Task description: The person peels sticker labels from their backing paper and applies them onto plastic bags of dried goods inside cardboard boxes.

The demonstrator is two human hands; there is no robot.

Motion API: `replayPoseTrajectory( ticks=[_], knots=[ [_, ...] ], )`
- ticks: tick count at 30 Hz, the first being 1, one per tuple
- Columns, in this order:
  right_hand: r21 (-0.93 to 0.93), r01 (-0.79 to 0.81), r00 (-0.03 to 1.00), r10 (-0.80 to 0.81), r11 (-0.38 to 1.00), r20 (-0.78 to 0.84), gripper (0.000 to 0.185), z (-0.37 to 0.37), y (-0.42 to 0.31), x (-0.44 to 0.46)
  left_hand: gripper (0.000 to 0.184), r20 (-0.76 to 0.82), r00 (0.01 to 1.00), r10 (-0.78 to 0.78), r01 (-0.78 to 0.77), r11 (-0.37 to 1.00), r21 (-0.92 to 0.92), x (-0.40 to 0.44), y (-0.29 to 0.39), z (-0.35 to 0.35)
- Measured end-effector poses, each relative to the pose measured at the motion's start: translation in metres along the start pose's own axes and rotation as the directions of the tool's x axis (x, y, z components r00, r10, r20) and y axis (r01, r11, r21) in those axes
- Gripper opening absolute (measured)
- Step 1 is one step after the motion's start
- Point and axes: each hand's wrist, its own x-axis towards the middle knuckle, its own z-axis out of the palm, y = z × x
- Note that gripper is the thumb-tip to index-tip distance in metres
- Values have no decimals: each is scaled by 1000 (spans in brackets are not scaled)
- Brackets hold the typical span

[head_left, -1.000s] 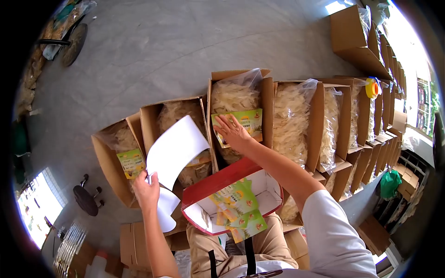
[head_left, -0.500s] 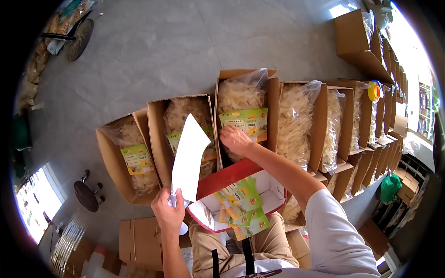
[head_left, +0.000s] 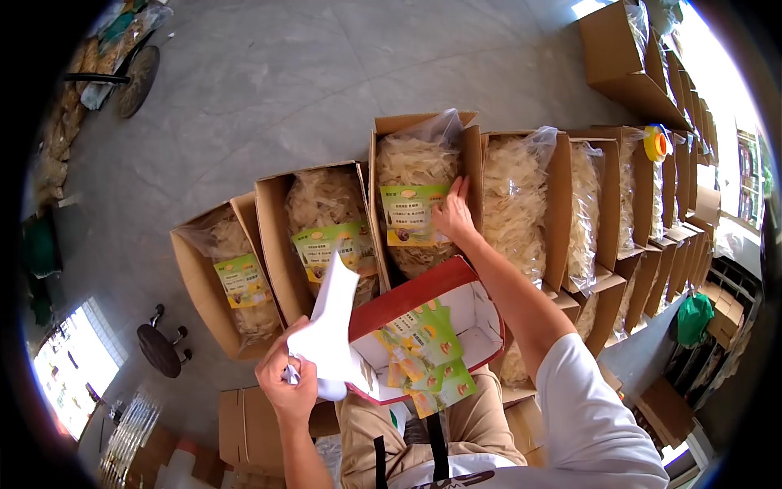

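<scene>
My left hand (head_left: 287, 376) is closed on curled white paper (head_left: 326, 326), beside a red and white tray (head_left: 481, 314) on my lap. Several green and yellow cards (head_left: 423, 338) lie in the tray. My right hand (head_left: 458, 216) reaches into an open carton (head_left: 470, 147), its fingers at the right edge of a green label card (head_left: 410, 213). This card lies on a clear bag of pale dried flakes (head_left: 415, 159). Whether the fingers pinch the card is unclear. Similar cards lie on the bags in the two cartons to the left.
A row of open cartons with bagged flakes (head_left: 517, 196) runs to the right. A yellow tape roll (head_left: 655, 144) sits on that row. A stool base with wheels (head_left: 160, 346) stands at the left, with a closed carton (head_left: 252, 428) below. A green bag (head_left: 694, 318) is at the right.
My right hand has moved to the right across the label card, uncovering most of it. The white paper in my left hand has folded lower, over the tray's left end.
</scene>
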Motion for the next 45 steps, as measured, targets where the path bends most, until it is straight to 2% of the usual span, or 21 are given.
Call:
replayPoseTrajectory(
  ticks=[2,4,6,7,9,10,12,14,16,18,20,21,26,30,32,34,36,38,40,41,45],
  knots=[
    [-55,151,914,-118,987,389,61,8,56,2,19,76,991,108,-110,994,27,0,-4,-1],
    [-114,73,850,-2,991,527,60,8,63,0,23,-14,999,-48,48,999,-8,-7,0,2],
    [259,-179,807,-9,949,591,47,-15,58,-7,25,-60,995,-75,71,995,-66,-15,9,7],
    [263,-187,807,-4,947,591,47,-22,47,-20,22,-96,995,-3,6,999,32,-19,11,8],
    [640,-9,994,-63,768,90,25,-31,22,-61,8,-53,999,-9,18,984,179,-24,27,6],
    [645,-21,994,-51,764,92,25,-49,7,-86,12,-5,1000,-15,15,989,150,-26,28,9],
    [385,174,974,-102,906,-201,18,-82,-24,-136,19,105,986,-126,103,973,206,-33,30,9],
    [146,113,990,-99,983,-101,20,-81,-22,-189,14,173,983,-56,17,976,218,-39,25,17],
    [-114,-40,982,60,993,179,23,-68,-19,-238,23,300,946,-119,12,942,335,-51,19,17],
    [-197,-74,960,123,978,252,30,-30,8,-286,29,331,935,-127,-12,923,386,-67,9,18],
    [-225,-44,995,64,973,78,42,-6,17,-316,32,414,885,-214,-15,876,483,-76,17,18],
    [-294,-125,965,185,947,188,58,0,16,-316,31,422,861,-284,44,868,495,-81,22,19],
    [-449,-81,981,150,890,121,90,30,17,-301,29,463,847,-262,36,896,442,-112,10,17],
    [-315,-255,886,351,914,302,78,31,20,-290,24,465,858,-218,25,922,386,-124,14,11],
    [-193,-116,989,96,974,-110,73,20,17,-306,29,472,838,-272,55,904,424,-128,23,7],
    [-124,-198,976,183,972,-118,68,-1,5,-325,34,466,843,-269,68,912,404,-135,21,6],
    [38,-457,870,455,889,-187,64,-3,3,-354,28,460,840,-287,88,910,405,-140,24,5],
    [-33,-531,824,506,847,-253,53,17,20,-365,24,485,838,-252,63,926,373,-145,18,9],
    [528,-627,744,641,572,189,27,12,25,-364,20,500,839,-214,37,939,341,-146,28,12],
    [494,-407,816,549,768,-180,15,15,20,-370,18,527,824,-208,15,938,347,-145,34,13],
    [442,-264,939,333,857,-84,14,-44,-16,-371,17,577,799,-168,-16,954,300,-136,70,25]
  ],
)
